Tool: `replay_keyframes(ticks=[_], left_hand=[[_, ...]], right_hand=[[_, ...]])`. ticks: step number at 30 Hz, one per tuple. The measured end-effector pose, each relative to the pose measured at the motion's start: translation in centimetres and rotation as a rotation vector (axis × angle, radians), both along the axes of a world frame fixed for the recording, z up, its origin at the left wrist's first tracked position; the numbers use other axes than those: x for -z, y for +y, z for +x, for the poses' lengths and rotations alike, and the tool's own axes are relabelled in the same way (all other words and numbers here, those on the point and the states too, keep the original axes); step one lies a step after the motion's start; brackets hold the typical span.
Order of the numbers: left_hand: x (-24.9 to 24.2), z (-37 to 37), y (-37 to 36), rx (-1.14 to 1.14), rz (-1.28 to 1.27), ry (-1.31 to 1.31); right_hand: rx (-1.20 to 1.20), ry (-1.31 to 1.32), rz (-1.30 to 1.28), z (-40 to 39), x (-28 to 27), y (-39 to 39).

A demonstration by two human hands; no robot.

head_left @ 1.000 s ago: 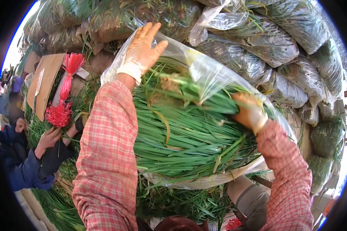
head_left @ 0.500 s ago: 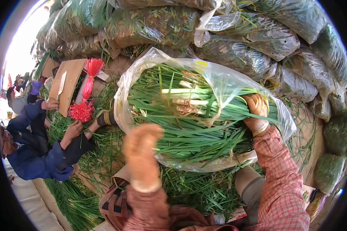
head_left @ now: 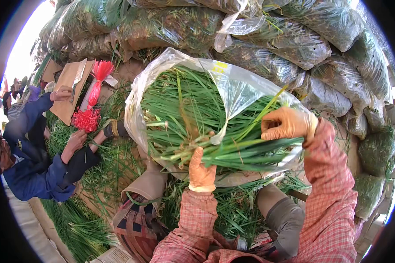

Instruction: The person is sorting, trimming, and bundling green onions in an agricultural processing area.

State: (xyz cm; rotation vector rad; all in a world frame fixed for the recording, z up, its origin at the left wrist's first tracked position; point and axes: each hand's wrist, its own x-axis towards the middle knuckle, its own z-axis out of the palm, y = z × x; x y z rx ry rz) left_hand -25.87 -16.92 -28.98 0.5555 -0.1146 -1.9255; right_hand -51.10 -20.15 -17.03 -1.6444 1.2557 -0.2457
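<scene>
My gloved left hand (head_left: 202, 171) is closed at the pale root ends of a bunch of green garlic (head_left: 250, 153), its thumb on top and fingers hidden beneath. The leaves of that bunch point right. Above them my gloved right hand (head_left: 285, 124) curls thumb and fingers together; whatever lies in the pinch is hidden. A yellowish leaf (head_left: 271, 105) runs just left of it. More green garlic (head_left: 188, 92) fills the spread-out clear plastic bag (head_left: 134, 94) under both hands.
Filled plastic bags (head_left: 171, 28) are stacked along the back and right. At left a person in a blue jacket (head_left: 35, 166) handles red plastic strands (head_left: 85, 120) beside a cardboard sheet (head_left: 70, 92) with a knife (head_left: 78, 74). Loose leaves (head_left: 224, 210) litter the floor around my legs.
My left hand has moved from a raised, blurred position to the bunch's root ends. The right hand has come off the leaves it was wrapped over, and the root ends now lie nearer me.
</scene>
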Motion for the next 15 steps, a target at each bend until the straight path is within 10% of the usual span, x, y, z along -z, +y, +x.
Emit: replay_keyframes(ticks=[5,9,15], left_hand=[[0.1,1.0,1.4,0.027,-0.012,0.085],[-0.1,1.7,1.8,0.052,-0.103,0.000],[0.3,1.8,1.2,0.055,-0.027,-0.024]], right_hand=[[0.010,0.065,0.300,2.4,2.6,-9.5],[0.709,-0.725,-0.023,-1.4,6.1,-17.7],[0.425,-0.661,0.128,-2.5,6.0,-15.6]])
